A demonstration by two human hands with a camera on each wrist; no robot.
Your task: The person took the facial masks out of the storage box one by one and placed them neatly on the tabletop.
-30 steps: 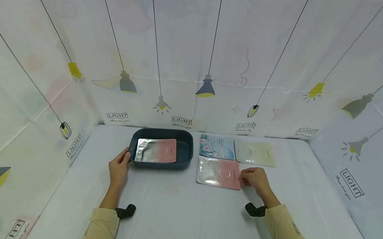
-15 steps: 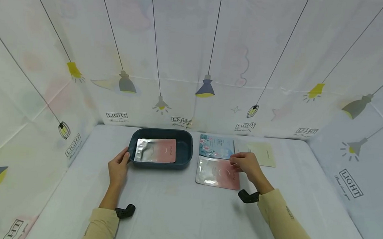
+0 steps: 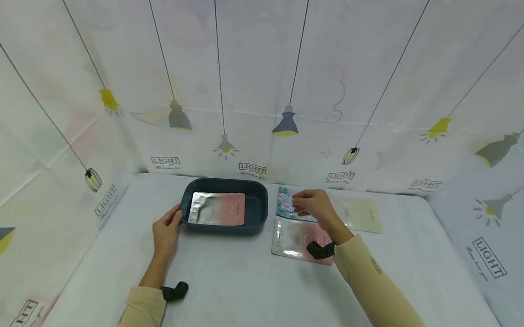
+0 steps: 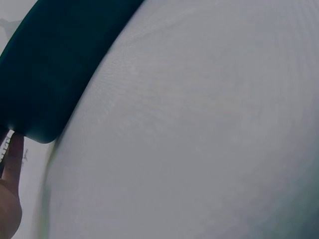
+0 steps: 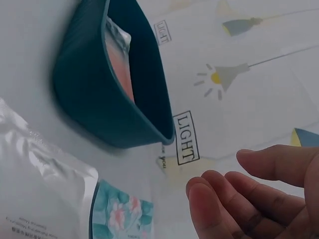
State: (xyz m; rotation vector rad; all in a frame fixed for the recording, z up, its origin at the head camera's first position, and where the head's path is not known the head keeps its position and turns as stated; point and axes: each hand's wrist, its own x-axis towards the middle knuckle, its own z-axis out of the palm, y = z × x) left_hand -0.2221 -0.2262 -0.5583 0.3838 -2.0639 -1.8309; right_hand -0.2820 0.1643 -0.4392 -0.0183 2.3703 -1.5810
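Note:
A dark blue-green plastic basin (image 3: pixel 256 214) stands near the back of the table, with one silver-and-pink sheet mask packet (image 3: pixel 232 209) lying inside. My left hand (image 3: pixel 165 232) touches the basin's left end from outside with thumb and fingers; in the left wrist view a straight finger (image 4: pixel 16 154) meets its wall. Above the blue floral packet (image 3: pixel 285 205) hovers my right hand (image 3: pixel 315 207), partly covering it. In the right wrist view its fingers are loosely bent, the thumb stands apart, and nothing is between them. Nearer me lies another silver-and-pink packet (image 3: pixel 289 237).
A pale yellow packet (image 3: pixel 364 215) lies to the right of the floral one. The table (image 3: pixel 236 292) has a white cloth and backs onto a lamp-patterned curtain (image 3: pixel 259 58). Black wrist mounts (image 3: pixel 175 291) are worn on both wrists.
My right hand has moved from the right edge of the near pink packet, up and leftward over the floral packet. The left hand stays at the basin; the packets lie where they were.

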